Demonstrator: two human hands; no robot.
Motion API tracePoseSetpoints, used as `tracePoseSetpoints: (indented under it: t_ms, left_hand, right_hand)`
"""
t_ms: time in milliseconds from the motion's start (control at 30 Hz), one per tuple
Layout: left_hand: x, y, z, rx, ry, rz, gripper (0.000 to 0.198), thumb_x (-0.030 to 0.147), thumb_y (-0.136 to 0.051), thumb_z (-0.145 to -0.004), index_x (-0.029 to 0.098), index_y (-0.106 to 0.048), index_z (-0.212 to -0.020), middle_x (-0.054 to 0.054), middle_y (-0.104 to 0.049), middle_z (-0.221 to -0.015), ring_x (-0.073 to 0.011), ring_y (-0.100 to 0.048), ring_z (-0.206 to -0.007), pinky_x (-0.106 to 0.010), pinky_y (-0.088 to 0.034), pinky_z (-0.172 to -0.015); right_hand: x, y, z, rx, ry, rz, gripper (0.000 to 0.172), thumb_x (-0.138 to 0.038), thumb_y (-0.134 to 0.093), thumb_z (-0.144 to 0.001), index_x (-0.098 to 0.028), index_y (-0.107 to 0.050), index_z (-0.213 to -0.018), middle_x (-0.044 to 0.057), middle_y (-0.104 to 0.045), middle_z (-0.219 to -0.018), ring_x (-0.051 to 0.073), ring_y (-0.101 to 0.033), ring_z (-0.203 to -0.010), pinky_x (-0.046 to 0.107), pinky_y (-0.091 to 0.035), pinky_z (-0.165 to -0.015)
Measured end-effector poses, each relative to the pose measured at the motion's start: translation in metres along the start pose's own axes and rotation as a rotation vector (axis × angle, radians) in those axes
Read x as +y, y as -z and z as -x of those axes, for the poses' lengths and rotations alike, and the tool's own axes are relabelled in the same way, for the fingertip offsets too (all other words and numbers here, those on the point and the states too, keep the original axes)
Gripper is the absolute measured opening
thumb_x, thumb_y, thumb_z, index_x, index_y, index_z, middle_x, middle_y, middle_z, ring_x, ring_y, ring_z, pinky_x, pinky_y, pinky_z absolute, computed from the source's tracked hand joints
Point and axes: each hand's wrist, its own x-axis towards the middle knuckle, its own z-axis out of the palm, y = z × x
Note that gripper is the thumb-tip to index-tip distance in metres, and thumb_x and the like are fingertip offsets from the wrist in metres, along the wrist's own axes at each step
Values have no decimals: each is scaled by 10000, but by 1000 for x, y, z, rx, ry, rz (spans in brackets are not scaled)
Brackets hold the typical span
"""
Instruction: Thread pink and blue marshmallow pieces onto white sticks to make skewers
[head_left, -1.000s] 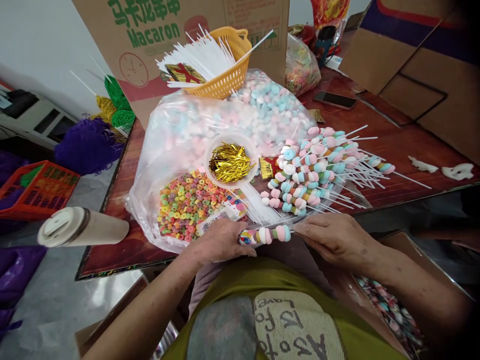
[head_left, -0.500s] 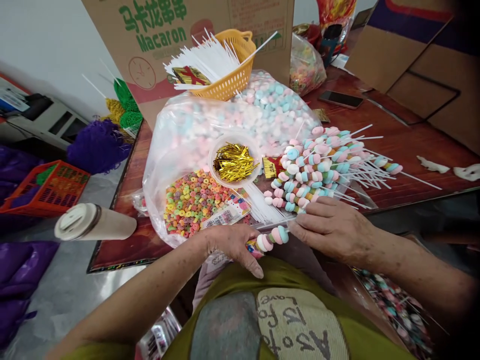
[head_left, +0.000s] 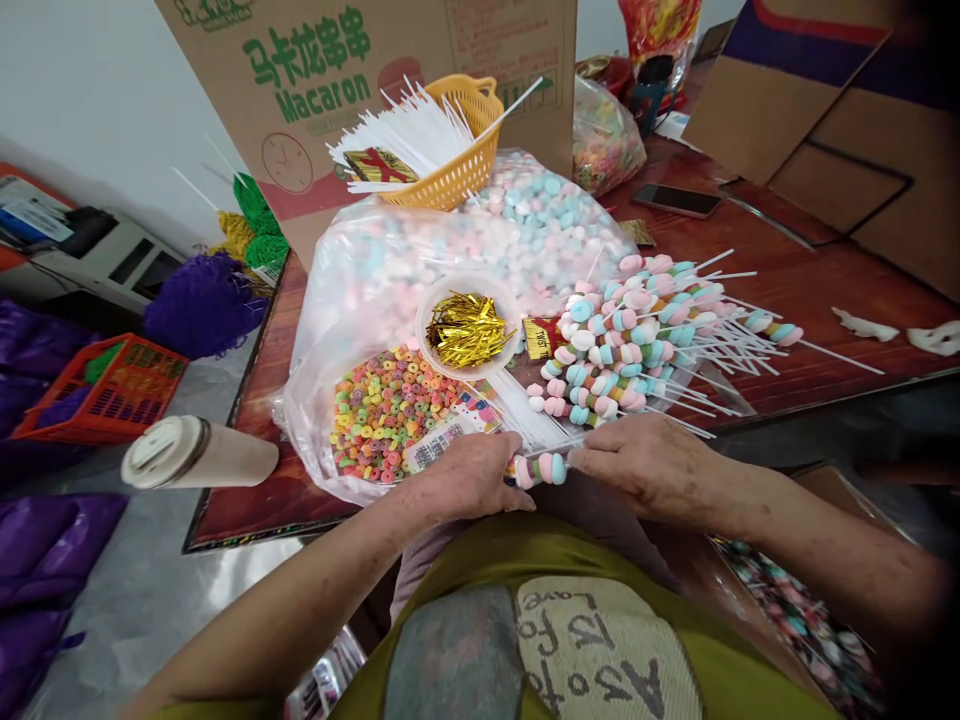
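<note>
My left hand (head_left: 472,478) is closed over the left end of a candy skewer (head_left: 541,468) of pink, white and blue marshmallows. My right hand (head_left: 645,462) pinches the stick end of the same skewer. Both hands sit at the near table edge, just above my lap. Right behind them lies a pile of finished marshmallow skewers (head_left: 637,335) with white sticks pointing right. A clear bag (head_left: 337,300) holds coloured ring candies (head_left: 386,405), and a round tub of gold twist ties (head_left: 465,328) rests on it.
A yellow basket of white sticks (head_left: 442,140) stands before a Macaron carton (head_left: 330,90). A big bag of pastel marshmallows (head_left: 525,215) lies behind. A phone (head_left: 677,199) is at the back right, a beige flask (head_left: 199,453) at the left edge, a red crate (head_left: 105,388) on the floor.
My left hand has closed further over the skewer's left end, hiding the ring candies on it. My right hand slid a little toward the marshmallows. The view shifted slightly.
</note>
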Motion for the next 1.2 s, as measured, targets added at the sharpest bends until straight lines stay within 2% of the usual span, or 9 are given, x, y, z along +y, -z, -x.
tracePoseSetpoints:
  t_ms: [133,267,367,467,567,733,867,1067,1200]
  left_hand:
    - [8,-6,-15,-33,-6,116,530,486,-715,-619,179,-537,-1012,-58,-647,-914,-252,-610,-826,-289,-427,-632]
    - [3,2,-17,-52,-146,321,768,540,-730,-581,183,-446,-1199,-72,-633,-1063,-245,-601,-952,-295,-456,-746]
    - [-9,13,0,5,-146,134,904,595,-730,-543,205,-393,-1285,-89,-635,-1061,-279,-598,-973,-333,-448,-792]
    - [-17,10,18,93,9,-218,673,458,-703,-644,187,-477,-1217,-111,-665,-939,-309,-616,-891,-389,-438,-791]
    - [-21,4,24,107,152,-213,249,259,-559,-765,190,-586,-1003,-67,-667,-818,-232,-624,-777,-316,-444,-720]
    - [-35,17,18,-218,-122,385,203,301,-646,-683,184,-594,-841,55,-592,-734,-116,-542,-689,-178,-400,-603]
    - [-40,26,17,-408,-149,576,282,316,-727,-603,173,-550,-769,65,-540,-652,-106,-507,-634,-189,-397,-578]
    - [-30,15,10,-525,-38,853,388,360,-779,-551,177,-496,-744,60,-519,-578,-103,-513,-517,-222,-437,-497]
    - [-25,11,2,-521,-40,746,389,392,-769,-559,170,-480,-695,50,-517,-588,-116,-529,-531,-230,-441,-503]
  right_hand:
    - [-4,-14,-16,-51,34,24,160,-62,-486,-735,-168,-586,-799,8,-566,-656,114,-415,-555,284,-117,-513]
    - [0,-31,-24,16,95,-29,132,-99,-482,-774,-164,-596,-789,20,-587,-686,122,-439,-589,277,-154,-524]
    - [7,-25,-20,68,27,-48,165,-117,-444,-814,-167,-600,-799,26,-582,-687,125,-449,-597,272,-189,-533]
    - [12,-11,-14,11,-83,-139,192,-148,-414,-852,-166,-565,-735,13,-570,-671,111,-451,-578,258,-209,-526]
    - [13,-5,-13,23,-72,-157,209,-148,-405,-864,-171,-562,-728,4,-563,-663,107,-450,-584,256,-223,-532]
    - [13,3,-15,256,165,114,189,-105,-415,-867,-158,-582,-795,20,-554,-653,144,-426,-649,297,-262,-600]
    - [11,18,-13,334,295,265,152,-114,-432,-888,-156,-575,-856,31,-593,-750,151,-454,-731,312,-309,-659]
    - [-4,7,-22,449,340,249,161,-117,-427,-888,-160,-571,-831,35,-606,-783,137,-447,-700,316,-297,-632]
    - [-10,-13,-34,341,314,188,156,-153,-447,-884,-166,-574,-795,25,-582,-721,139,-425,-648,320,-254,-598]
